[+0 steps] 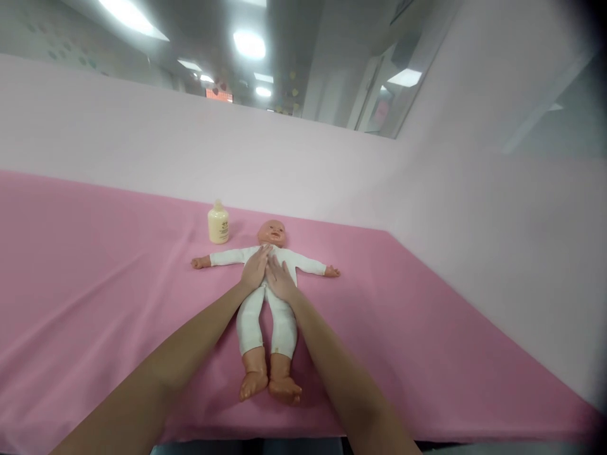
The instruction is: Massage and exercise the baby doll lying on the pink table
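Note:
A baby doll (pixel 283 322) in a white cloth body lies on its back, arms spread wide, its bare feet towards me. My left hand (pixel 257 268) rests flat on the doll's chest and belly, fingers stretched towards its neck. Beside it, my right hand (pixel 280 279) lies on the torso too, fingers extended and pointing up and to the left. The two hands meet or nearly meet at the fingertips. Neither one grasps anything. Part of the doll's torso is hidden under them.
A pale yellow pump bottle (pixel 219 225) stands left of the doll's head. Pink cloth (pixel 118 272) with some creases covers the table. A white wall (pixel 190 145) rises behind, with a window or mirror (pixel 284 57) above it. Another wall (pixel 474 208) borders the right side.

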`<move>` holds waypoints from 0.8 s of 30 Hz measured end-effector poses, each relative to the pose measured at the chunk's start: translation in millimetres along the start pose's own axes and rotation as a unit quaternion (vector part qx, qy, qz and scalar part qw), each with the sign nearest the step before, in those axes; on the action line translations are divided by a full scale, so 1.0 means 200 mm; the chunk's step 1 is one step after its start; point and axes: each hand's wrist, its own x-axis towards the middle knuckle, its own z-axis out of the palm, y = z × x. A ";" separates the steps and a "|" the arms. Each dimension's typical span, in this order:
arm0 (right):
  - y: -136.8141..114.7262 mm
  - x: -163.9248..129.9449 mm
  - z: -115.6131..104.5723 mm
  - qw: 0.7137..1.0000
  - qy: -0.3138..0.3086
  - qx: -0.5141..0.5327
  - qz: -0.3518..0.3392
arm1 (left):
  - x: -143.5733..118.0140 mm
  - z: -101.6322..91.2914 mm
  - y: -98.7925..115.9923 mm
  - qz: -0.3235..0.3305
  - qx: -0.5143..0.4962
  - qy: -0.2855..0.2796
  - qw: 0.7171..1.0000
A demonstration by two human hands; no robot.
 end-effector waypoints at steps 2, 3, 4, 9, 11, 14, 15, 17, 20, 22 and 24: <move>0.00 -0.04 0.00 0.997 -0.018 0.035 -0.070 | 0.00 -0.01 0.00 0.004 -0.008 -0.004 1.000; 0.01 -0.06 0.00 0.993 -0.022 0.061 -0.102 | 0.00 -0.01 0.00 -0.002 -0.006 -0.010 1.000; 0.01 -0.08 0.00 0.988 -0.020 0.090 -0.127 | 0.00 -0.02 0.00 -0.013 0.002 -0.019 1.000; 0.03 -0.10 0.01 0.962 0.032 0.254 -0.092 | 0.00 -0.01 0.01 -0.075 0.057 -0.036 0.995; 0.03 -0.07 0.00 0.957 0.058 0.280 -0.049 | 0.00 0.00 0.02 -0.086 0.071 -0.023 0.994; 0.02 0.00 -0.02 0.954 0.101 0.280 -0.023 | -0.01 0.00 0.03 -0.074 0.106 -0.026 0.991; 0.01 0.02 -0.04 0.952 0.119 0.280 -0.020 | -0.01 -0.01 0.04 -0.047 0.117 -0.042 0.991; 0.01 0.08 -0.07 0.953 0.142 0.266 -0.041 | -0.02 -0.03 0.05 0.039 0.123 -0.089 0.988; 0.03 0.14 -0.09 0.967 0.094 0.200 -0.125 | -0.03 -0.07 0.05 0.138 0.097 -0.139 0.976; 0.04 0.16 -0.09 0.972 0.034 0.165 -0.165 | -0.04 -0.08 0.05 0.148 0.091 -0.142 0.974; 0.06 0.18 -0.07 0.971 0.000 0.163 -0.174 | -0.04 -0.08 0.05 0.146 0.089 -0.138 0.976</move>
